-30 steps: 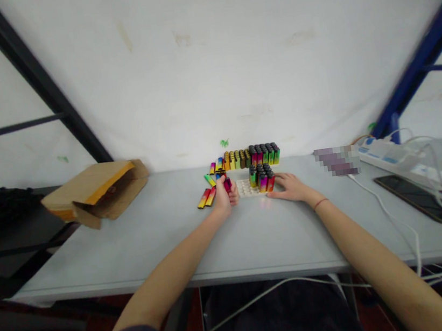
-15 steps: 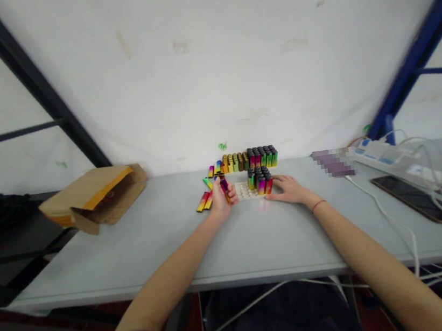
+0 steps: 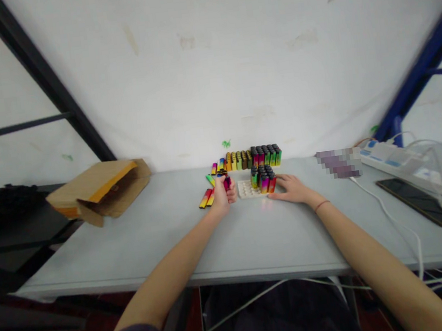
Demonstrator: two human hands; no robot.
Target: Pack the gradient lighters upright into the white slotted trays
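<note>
My left hand (image 3: 222, 193) is closed around a purple lighter (image 3: 227, 183), just left of a white tray with holes (image 3: 245, 189). Several colourful lighters (image 3: 264, 179) stand upright in the tray's right part, while holes on its left side show bare. Against the right end of the tray rests my right hand (image 3: 291, 189), its fingers spread and touching the tray's edge. Loose lighters (image 3: 206, 198) lie on the table left of and behind my left hand. Behind the tray, yellow lighters (image 3: 239, 160) and dark-topped lighters (image 3: 266, 155) stand in rows.
An opened cardboard box (image 3: 100, 189) lies at the left of the grey table (image 3: 255, 242). To the right are a phone (image 3: 417, 202), a power strip (image 3: 402, 164), a pixelated object (image 3: 337, 164) and white cables (image 3: 399, 223). A wall rises behind.
The whole view has shifted slightly. My left hand has turned a little, and less of the purple lighter shows in it. My right hand stays at the tray.
</note>
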